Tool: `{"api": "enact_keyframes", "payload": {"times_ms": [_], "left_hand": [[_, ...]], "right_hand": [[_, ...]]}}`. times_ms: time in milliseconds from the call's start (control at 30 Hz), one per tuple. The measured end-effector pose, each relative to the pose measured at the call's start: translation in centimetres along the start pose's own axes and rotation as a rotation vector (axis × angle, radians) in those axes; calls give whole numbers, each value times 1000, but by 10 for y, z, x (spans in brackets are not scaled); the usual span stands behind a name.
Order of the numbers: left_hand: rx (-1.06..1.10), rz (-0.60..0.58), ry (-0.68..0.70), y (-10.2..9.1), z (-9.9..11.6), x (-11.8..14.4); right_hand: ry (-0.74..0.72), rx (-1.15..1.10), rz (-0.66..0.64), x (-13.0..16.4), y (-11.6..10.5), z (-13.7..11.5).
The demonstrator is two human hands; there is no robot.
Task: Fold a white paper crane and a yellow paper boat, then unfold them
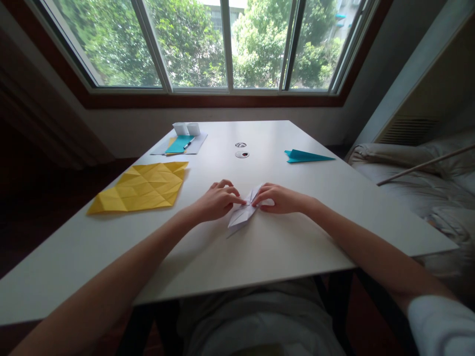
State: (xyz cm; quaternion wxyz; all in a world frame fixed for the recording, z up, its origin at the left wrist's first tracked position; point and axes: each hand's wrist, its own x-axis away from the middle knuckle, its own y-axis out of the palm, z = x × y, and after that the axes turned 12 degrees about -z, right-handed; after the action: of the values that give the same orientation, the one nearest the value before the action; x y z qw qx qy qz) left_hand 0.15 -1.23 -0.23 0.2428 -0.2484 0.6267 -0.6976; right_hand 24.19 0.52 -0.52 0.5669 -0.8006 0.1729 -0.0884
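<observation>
A folded piece of white paper lies near the front of the white table, its near end tapering to a point toward me. From the left, my left hand reaches in with its index finger stretched out onto the paper's middle. My right hand is closed on the paper's right side, thumb and fingers pinching a fold. Part of the paper's far end is covered by the right fingers. Whether the left thumb also grips the paper I cannot make out.
On the white table, a creased yellow sheet lies left. Behind it are blue paper, a pen and small white paper boxes. A blue paper plane rests at right. Two round stickers mark the centre.
</observation>
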Motion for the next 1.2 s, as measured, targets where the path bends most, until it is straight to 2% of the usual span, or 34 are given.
{"api": "enact_keyframes", "payload": {"times_ms": [100,233,367,500,733,900,1067,1200], "left_hand": [[53,-56,15,-9,1,3],[103,-104,97,-19,15,5],[142,-152,120,-18,25,4],[111,-108,65,-14,24,5],[32,-66,178,-9,15,2],[-16,-64,139,-6,15,1],[-98,-94,31,-7,20,2],[-148,-56,-1,-5,22,2]], "right_hand": [[20,10,-18,0,-1,-4],[77,58,-23,-2,2,-9],[50,133,48,-2,6,-9],[42,96,47,-2,7,-6],[114,178,-30,-1,3,-11],[130,183,-71,1,0,-9],[149,219,-59,2,1,-9],[170,240,-50,0,1,-12]]}}
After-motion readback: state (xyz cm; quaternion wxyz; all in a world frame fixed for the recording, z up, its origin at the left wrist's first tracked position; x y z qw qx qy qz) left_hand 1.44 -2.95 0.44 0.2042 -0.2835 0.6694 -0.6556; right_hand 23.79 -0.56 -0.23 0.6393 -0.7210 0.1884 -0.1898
